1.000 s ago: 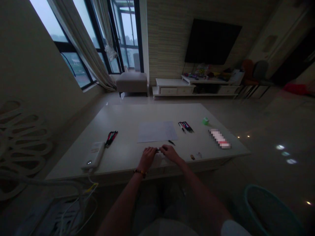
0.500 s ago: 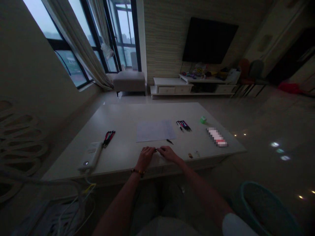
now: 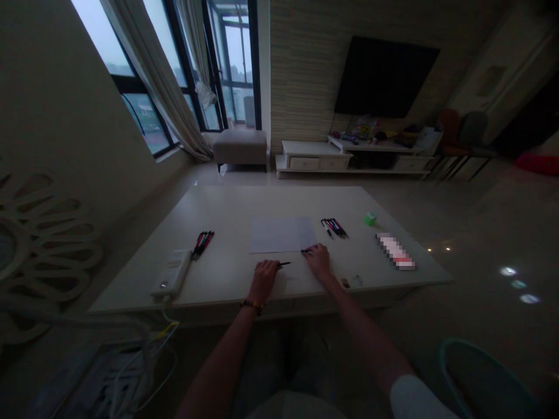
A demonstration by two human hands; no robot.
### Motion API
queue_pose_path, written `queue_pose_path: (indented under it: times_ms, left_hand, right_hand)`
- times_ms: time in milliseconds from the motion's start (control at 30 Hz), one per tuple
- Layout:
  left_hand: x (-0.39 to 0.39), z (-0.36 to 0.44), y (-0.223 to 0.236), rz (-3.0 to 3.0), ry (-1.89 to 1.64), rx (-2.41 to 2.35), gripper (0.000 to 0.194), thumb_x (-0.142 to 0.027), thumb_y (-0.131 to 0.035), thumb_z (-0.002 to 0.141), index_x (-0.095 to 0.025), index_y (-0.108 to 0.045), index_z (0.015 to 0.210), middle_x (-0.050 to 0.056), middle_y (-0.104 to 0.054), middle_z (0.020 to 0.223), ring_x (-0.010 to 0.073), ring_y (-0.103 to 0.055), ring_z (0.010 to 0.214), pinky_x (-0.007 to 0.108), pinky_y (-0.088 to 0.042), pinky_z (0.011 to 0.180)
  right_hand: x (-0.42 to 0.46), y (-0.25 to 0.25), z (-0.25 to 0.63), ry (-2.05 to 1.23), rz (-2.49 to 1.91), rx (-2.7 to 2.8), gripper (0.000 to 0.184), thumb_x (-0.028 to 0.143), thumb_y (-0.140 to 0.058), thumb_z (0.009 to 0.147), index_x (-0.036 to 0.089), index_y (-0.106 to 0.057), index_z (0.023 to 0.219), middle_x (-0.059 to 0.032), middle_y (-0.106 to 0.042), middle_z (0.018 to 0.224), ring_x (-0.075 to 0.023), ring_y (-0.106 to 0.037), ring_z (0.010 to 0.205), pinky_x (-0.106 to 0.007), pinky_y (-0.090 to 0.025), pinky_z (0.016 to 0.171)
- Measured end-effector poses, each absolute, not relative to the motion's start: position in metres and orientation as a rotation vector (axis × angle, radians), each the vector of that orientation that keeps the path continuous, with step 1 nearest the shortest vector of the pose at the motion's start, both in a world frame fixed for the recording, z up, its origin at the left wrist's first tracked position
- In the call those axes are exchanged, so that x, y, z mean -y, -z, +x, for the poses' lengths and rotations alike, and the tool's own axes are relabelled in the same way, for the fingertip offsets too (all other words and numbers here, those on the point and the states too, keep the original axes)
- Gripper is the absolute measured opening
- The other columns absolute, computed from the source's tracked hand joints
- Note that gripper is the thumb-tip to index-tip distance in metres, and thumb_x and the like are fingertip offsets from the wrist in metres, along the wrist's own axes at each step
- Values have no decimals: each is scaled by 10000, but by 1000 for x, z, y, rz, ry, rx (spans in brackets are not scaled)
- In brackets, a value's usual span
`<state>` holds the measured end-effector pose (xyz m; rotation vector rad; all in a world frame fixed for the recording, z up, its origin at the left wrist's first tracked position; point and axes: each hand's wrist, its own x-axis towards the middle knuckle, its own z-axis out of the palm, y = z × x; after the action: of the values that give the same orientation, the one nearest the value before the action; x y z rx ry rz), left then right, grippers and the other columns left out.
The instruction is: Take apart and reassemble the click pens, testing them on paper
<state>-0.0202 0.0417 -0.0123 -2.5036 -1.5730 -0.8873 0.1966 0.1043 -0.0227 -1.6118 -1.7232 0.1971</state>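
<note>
My left hand [image 3: 265, 272], a beaded bracelet at its wrist, is closed on a slim black pen part [image 3: 285, 263] whose pointed end sticks out to the right. My right hand [image 3: 319, 261] has its fingertips on a second short black pen part [image 3: 305, 251], just below the paper's lower right corner. Its fingers look pinched round this piece, the tip of which shows at their left. Beyond both hands a white sheet of paper [image 3: 279, 235] lies flat on the white table [image 3: 227, 279]. A row of several pens [image 3: 336, 227] lies right of the paper, with one short black piece [image 3: 329, 233] beside it.
Several red and black pens [image 3: 202, 245] lie at the left near a white power strip [image 3: 172, 273]. To the right are a green cube [image 3: 370, 219], a blurred-out phone-shaped item [image 3: 395, 251] and a small brown object [image 3: 345, 283]. A teal basket [image 3: 449, 361] stands lower right.
My right hand has left my left hand and moved right and forward onto the black pen part lying by the paper. The pen part in my left hand now shows more. The view has shifted slightly.
</note>
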Motion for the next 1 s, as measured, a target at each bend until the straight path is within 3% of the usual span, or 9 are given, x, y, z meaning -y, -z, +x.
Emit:
queue_pose_path:
  times_ms: [200, 867, 1000]
  left_hand:
    - [-42, -20, 11, -2489, 893, 1592, 164, -302, -412, 893, -204, -538, 933, 38, -624, 851, 180, -526, 805, 325, -349, 722]
    - [-42, -21, 11, -2514, 861, 1558, 182, -304, -406, 894, -194, -537, 954, 43, -622, 856, 182, -525, 819, 321, -356, 730]
    - [-42, -22, 17, -2581, 844, 1475, 227, -273, -410, 893, -182, -507, 1076, 55, -622, 916, 182, -529, 838, 331, -373, 768]
  right_hand:
    - [-83, 4, 191, -575, -1277, 1679, 193, 320, -535, 794, 173, -617, 888, -53, -632, 844, -168, -560, 759, -284, -423, 697]
    - [-60, -6, 165, -791, -1186, 1693, 176, 327, -622, 723, 178, -659, 811, -47, -671, 793, -155, -604, 720, -269, -446, 641]
    - [-60, -1, 153, -935, -1177, 1702, 200, 347, -651, 686, 173, -683, 779, -52, -685, 754, -163, -621, 687, -283, -467, 646]
